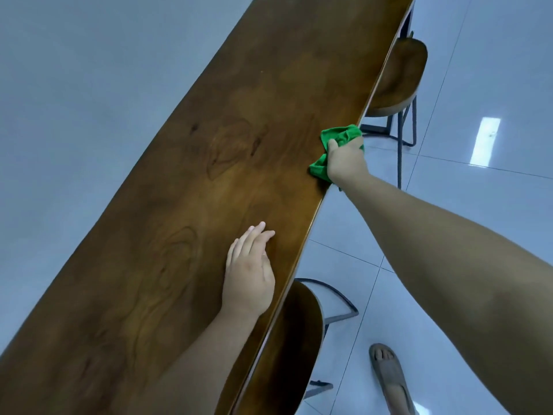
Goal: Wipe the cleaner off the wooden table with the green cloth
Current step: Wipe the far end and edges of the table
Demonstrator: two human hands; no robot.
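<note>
A long, narrow wooden table point(185, 175) with dark grain runs diagonally from lower left to upper right. My right hand point(344, 160) presses a bunched green cloth point(338, 136) onto the table's right edge, fingers closed over it. Part of the cloth sticks out above and below the hand. My left hand point(250, 274) lies flat on the tabletop nearer to me, fingers together, holding nothing. No cleaner streaks are plain to see on the wood.
Two wooden stools with dark metal legs stand tucked at the table's right side, one far point(398, 76) and one near point(287, 348). Glossy pale floor tiles point(478, 85) lie to the right. A sandalled foot point(389, 378) stands on the floor at the bottom.
</note>
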